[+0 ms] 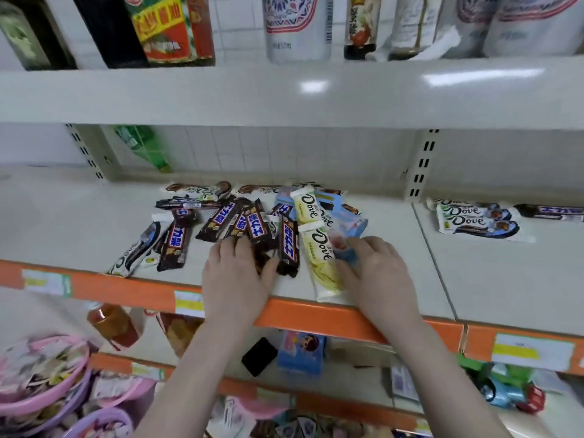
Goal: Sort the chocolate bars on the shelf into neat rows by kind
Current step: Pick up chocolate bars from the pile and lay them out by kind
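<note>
A jumble of chocolate bars lies on the white shelf [94, 222]. Several dark brown bars with blue-and-white lettering [289, 245] are scattered in the middle and left. Two pale yellow Dove bars [317, 254] lie beside them, with light blue bars [350, 222] just to their right. White-and-brown Dove bars [197, 188] sit at the back and front left. My left hand [237, 276] rests palm down on the near ends of the dark brown bars. My right hand [376, 273] touches a light blue bar with its fingertips, next to a yellow Dove bar.
On the neighbouring shelf section to the right lie stacked white Dove bars [477, 221] and a dark brown bar [550, 211]. An orange price rail [316, 314] runs along the shelf front. Bottles stand on the upper shelf [297, 96]. Pink baskets [41, 374] sit lower left.
</note>
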Available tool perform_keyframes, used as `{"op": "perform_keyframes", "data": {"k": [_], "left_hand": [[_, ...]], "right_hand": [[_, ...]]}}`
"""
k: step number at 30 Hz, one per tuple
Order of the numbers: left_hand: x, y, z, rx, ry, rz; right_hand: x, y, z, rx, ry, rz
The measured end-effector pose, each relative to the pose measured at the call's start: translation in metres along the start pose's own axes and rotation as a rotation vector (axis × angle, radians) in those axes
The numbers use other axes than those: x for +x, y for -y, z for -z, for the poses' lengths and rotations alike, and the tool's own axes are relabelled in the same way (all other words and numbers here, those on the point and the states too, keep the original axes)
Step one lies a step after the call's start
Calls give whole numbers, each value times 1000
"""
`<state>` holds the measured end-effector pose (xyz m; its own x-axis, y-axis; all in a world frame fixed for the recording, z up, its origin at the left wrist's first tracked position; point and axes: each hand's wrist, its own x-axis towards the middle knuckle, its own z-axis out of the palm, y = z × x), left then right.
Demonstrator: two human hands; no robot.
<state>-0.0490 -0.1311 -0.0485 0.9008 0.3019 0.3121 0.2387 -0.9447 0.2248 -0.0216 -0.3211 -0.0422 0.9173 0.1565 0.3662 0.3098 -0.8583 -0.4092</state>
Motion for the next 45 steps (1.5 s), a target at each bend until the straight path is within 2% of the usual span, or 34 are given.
{"op": "perform_keyframes", "data": {"k": [3, 7, 10, 14, 21, 24, 28, 32, 35, 41, 45], "left_hand": [[12, -7, -10, -23, 71, 8], [32, -18, -14, -126, 214, 88], [48, -25, -12, -185, 253, 166], [69, -31, -13, -310, 203, 262], [64, -22, -22, -572, 111, 301], [59, -25, -23, -559, 173, 339], [59, -32, -20, -388, 238, 289], [70, -30, -18, -473, 369, 301], [74, -29, -12, -482, 382, 259], [73, -29, -10, -511, 393, 265], [67, -23, -6, -802, 450, 366]], "right_hand": [[10, 3, -7, -29, 17, -16], [20, 2, -16, -60, 44, -27], [26, 0, -19, -87, 72, -65], [32, -4, -21, -128, 99, -74], [41, -7, -22, -45, 139, -125], [46, -7, -23, 21, 168, -141], [57, -6, -20, 125, 242, -193], [65, -7, -18, 212, 282, -200], [68, -8, -18, 225, 302, -200], [64, -13, -14, 268, 262, -227], [58, -23, -9, 293, 138, -266]]}}
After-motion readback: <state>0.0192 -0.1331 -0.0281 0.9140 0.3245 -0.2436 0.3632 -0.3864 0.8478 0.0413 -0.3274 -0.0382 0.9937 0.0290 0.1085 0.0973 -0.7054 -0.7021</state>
